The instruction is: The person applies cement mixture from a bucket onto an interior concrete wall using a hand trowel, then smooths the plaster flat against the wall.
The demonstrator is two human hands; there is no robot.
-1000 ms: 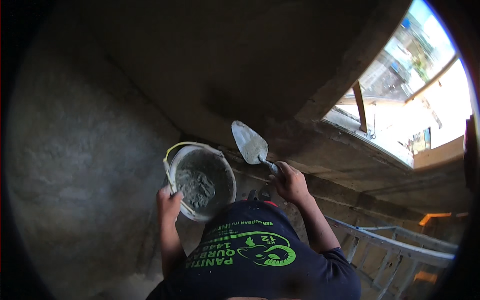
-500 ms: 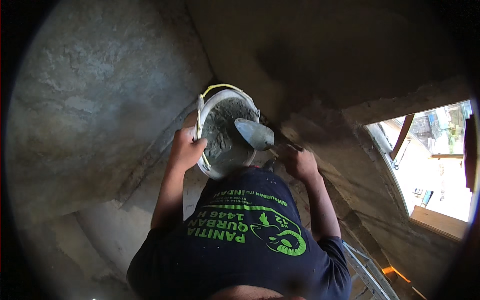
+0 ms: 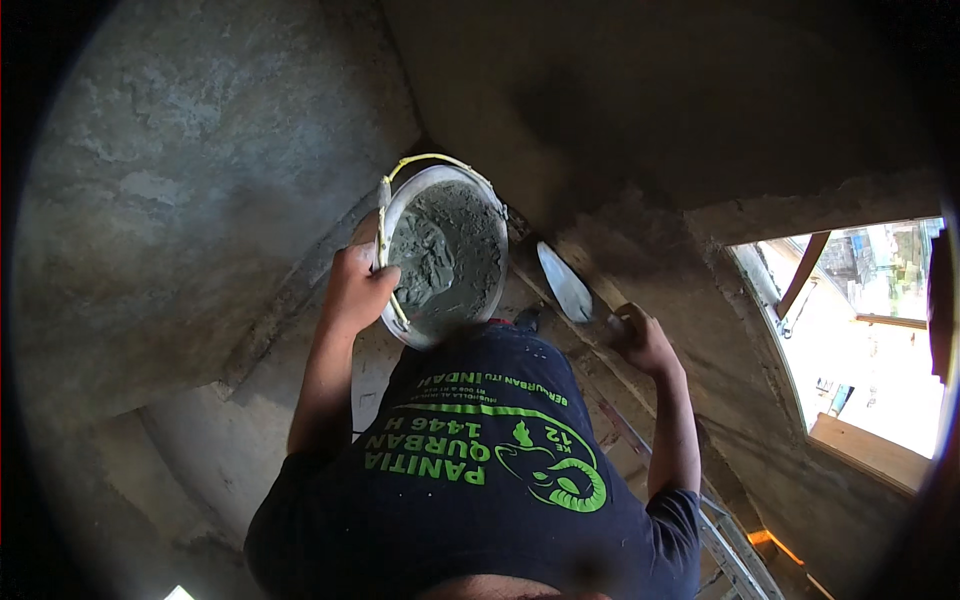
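A white bucket [image 3: 502,262] with a yellow-wrapped handle is tilted in front of my chest, its mouth facing up toward me. Wet grey mortar [image 3: 455,250] fills much of what shows inside, with a lumpy hollow on its left. My left hand [image 3: 357,285] is closed over the bucket's left rim, its thumb inside the edge by the handle. Right of the bucket, apart from it, my right hand [image 3: 640,338] grips a pointed trowel [image 3: 566,284] by its handle. Its pale blade points up and left, with no large load of mortar visible on it.
Rough cement walls [image 3: 200,180] rise on the left and ahead. A bright window opening [image 3: 870,330] with a wooden sill [image 3: 868,450] lies at the right. Below my right elbow stands a metal ladder [image 3: 735,550]. A narrow ledge or beam [image 3: 585,265] runs behind the trowel.
My right hand has drawn the trowel out from over the bucket, to the right and slightly down. The bucket and my left hand have shifted slightly left and up.
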